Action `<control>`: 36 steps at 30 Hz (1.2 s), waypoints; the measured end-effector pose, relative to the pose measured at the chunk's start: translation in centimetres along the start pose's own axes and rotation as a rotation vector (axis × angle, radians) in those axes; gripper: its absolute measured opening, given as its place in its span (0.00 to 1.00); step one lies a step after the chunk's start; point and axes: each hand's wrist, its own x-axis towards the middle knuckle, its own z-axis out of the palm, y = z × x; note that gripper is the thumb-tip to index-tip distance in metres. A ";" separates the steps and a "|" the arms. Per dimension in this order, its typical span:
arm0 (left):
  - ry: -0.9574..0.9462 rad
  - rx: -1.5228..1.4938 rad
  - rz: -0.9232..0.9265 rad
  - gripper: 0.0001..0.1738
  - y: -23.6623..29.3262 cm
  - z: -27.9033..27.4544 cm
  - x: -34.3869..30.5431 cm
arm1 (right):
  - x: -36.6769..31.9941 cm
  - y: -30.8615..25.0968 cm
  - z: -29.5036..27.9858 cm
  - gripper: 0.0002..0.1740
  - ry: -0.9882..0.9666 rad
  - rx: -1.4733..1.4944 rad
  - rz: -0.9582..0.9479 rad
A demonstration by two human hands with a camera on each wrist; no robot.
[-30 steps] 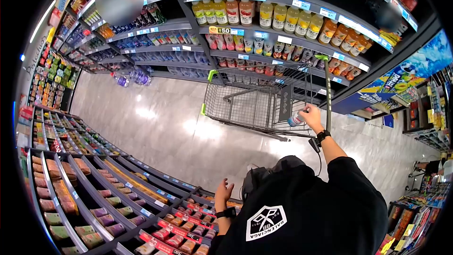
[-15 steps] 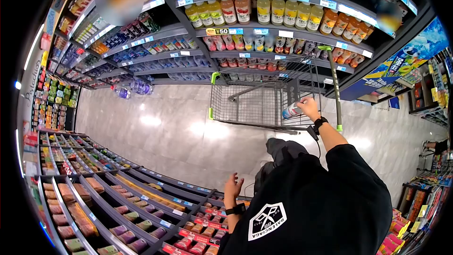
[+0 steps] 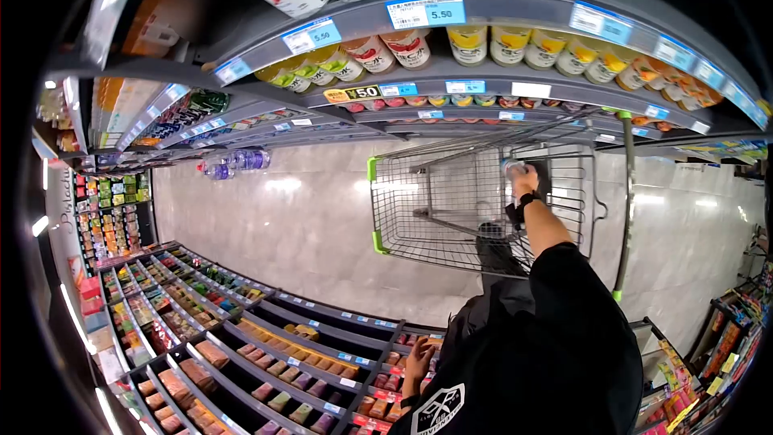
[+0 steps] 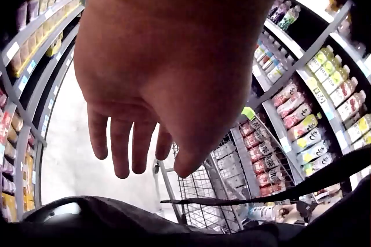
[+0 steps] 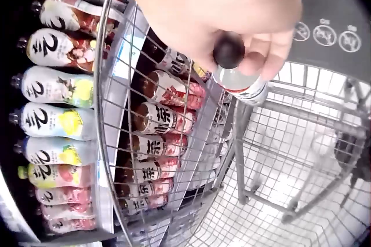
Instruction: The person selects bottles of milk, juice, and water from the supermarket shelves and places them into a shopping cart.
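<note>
My right hand (image 3: 523, 180) grips a bottle (image 5: 240, 88) with a black cap and a pale label. In the right wrist view, fingers wrap its upper part near the cap, and the hand (image 5: 220, 1) covers some of it. Hand and bottle are inside the wire shopping cart (image 3: 378, 242), near its handle end. Loosely extended, my left hand (image 4: 156, 79) hangs at my side with nothing in it. The head view shows that hand (image 3: 419, 358) beside the low shelf of small packs.
Bottled drinks (image 3: 469, 45) line the tall shelf beyond the cart. Large water bottles (image 3: 233, 163) stand on the floor at the far left. A sloped shelf (image 3: 282, 370) of packaged food runs along the near left. The cart's green-tipped handle (image 3: 626, 193) is at the right.
My right hand has moved with the bottle from the cart's handle end farther into the basket. My body has leaned forward, bringing the drink shelf closer in view. The left hand stays empty.
</note>
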 end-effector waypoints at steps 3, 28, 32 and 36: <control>-0.002 0.031 -0.043 0.27 1.2 -1.2 0.7 | -0.3 -5.9 -1.3 0.24 -0.062 -0.077 -0.057; -0.327 0.535 0.708 0.24 24.4 -14.5 20.4 | -24.7 -5.0 -14.2 0.18 -0.365 0.619 -0.166; -0.371 0.424 1.019 0.21 36.7 -13.4 20.1 | -28.3 -1.3 -16.2 0.13 -0.188 0.222 -0.411; -0.344 0.222 1.386 0.23 51.6 -11.2 12.8 | -32.1 -0.7 -18.3 0.21 -0.072 0.080 -0.484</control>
